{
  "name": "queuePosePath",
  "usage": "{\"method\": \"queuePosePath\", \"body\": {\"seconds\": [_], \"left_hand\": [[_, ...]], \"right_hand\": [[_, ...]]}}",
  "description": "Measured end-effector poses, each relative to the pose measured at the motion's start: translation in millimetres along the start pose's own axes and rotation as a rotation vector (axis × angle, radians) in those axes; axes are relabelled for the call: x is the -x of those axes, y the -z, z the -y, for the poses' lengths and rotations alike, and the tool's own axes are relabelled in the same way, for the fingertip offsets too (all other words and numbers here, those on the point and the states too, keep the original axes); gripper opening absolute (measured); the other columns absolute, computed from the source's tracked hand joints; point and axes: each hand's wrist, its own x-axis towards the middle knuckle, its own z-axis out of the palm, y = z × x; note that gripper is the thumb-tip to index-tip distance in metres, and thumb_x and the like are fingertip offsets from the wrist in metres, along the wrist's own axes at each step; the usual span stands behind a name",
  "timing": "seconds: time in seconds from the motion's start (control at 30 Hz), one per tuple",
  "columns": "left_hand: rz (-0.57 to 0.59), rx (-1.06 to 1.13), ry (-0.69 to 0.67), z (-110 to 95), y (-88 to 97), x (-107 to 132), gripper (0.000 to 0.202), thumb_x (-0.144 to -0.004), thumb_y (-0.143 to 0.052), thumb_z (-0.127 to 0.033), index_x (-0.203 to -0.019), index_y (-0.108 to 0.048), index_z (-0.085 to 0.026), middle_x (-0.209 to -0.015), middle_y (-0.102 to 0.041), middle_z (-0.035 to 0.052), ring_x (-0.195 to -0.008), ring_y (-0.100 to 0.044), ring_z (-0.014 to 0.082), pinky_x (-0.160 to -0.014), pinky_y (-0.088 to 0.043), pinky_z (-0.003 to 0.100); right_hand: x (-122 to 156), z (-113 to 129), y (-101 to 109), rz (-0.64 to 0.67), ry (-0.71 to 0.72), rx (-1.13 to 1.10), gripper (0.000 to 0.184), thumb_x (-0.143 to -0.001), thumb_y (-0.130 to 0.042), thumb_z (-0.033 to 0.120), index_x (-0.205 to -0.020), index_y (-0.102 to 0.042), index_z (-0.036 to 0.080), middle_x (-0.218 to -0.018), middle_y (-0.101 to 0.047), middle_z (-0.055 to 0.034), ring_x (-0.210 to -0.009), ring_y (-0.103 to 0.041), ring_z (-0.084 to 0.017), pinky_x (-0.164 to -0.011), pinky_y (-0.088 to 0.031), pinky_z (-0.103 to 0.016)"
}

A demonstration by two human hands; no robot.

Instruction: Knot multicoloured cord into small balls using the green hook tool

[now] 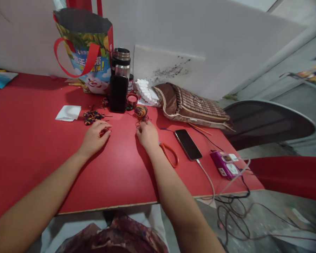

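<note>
My left hand (95,136) rests on the red table (28,140) with its fingers curled together, just below a small heap of multicoloured knotted cord pieces (92,117). My right hand (147,135) lies palm down with its fingers pinched on thin cord that leads up to a multicoloured cord ball (141,112). Orange-handled scissors (170,154) lie on the table right beside my right wrist.
A printed shopping bag (91,52), a steel flask (121,63), a black upright case (118,93), a red tape ring (132,99) and white foam (146,92) stand at the back. A brown pouch (192,105), phone (188,144), purple device (225,165) and cables sit right. A white tissue (68,113) lies left.
</note>
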Motion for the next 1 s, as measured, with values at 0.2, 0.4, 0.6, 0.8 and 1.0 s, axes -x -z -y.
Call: {"method": "queuePosePath", "body": {"seconds": [0.2, 0.4, 0.6, 0.8, 1.0], "left_hand": [[0.036, 0.148, 0.089, -9, -1.3, 1, 0.019, -0.091, -0.073, -0.038, -0.098, -0.079, -0.021, -0.109, -0.076, 0.0103, -0.095, -0.073, 0.0247, -0.094, -0.064, 0.046], [0.234, 0.457, 0.329, -22, 0.5, 5, 0.047, -0.106, -0.056, -0.058, -0.115, -0.078, -0.018, -0.098, -0.084, 0.0146, -0.082, -0.081, 0.0264, -0.071, -0.067, 0.041], [0.326, 1.030, 0.623, -27, 7.2, 2, 0.051, -0.083, -0.096, -0.038, -0.127, -0.078, -0.020, -0.105, -0.085, 0.0104, -0.090, -0.082, 0.0229, -0.082, -0.068, 0.035], [0.209, 1.164, 0.568, -28, 19.4, -6, 0.045, -0.071, -0.100, -0.020, -0.113, -0.086, -0.018, -0.085, -0.077, 0.0038, -0.052, -0.050, 0.0044, -0.050, -0.047, 0.019], [0.160, 1.010, 0.542, -24, 30.7, -11, 0.034, -0.080, -0.090, -0.024, -0.112, -0.082, -0.014, -0.069, -0.067, -0.0009, -0.042, -0.029, 0.0014, -0.044, -0.027, 0.018]], "right_hand": [[11, 19, 7, 0.080, 0.116, -0.164, 0.014, -0.092, -0.065, 0.014, -0.081, -0.066, 0.021, -0.089, -0.072, -0.0049, -0.079, -0.065, -0.019, -0.076, -0.049, -0.031], [47, 59, -4, 0.368, 0.488, -0.422, 0.012, -0.105, -0.060, 0.026, -0.097, -0.068, 0.023, -0.097, -0.077, -0.0027, -0.081, -0.066, -0.016, -0.079, -0.051, -0.028], [61, 69, -21, 0.547, 0.745, -0.361, 0.014, -0.108, -0.060, 0.027, -0.102, -0.072, 0.022, -0.102, -0.081, -0.0047, -0.090, -0.070, -0.018, -0.082, -0.052, -0.030], [59, 62, -18, 0.503, 0.764, -0.480, 0.018, -0.108, -0.059, 0.031, -0.112, -0.072, 0.020, -0.103, -0.082, -0.0069, -0.086, -0.071, -0.018, -0.082, -0.055, -0.031], [39, 37, -13, -0.042, 0.414, -0.616, 0.023, -0.106, -0.054, 0.026, -0.123, -0.069, 0.021, -0.122, -0.077, -0.0112, -0.085, -0.070, -0.017, -0.077, -0.059, -0.032]]}}
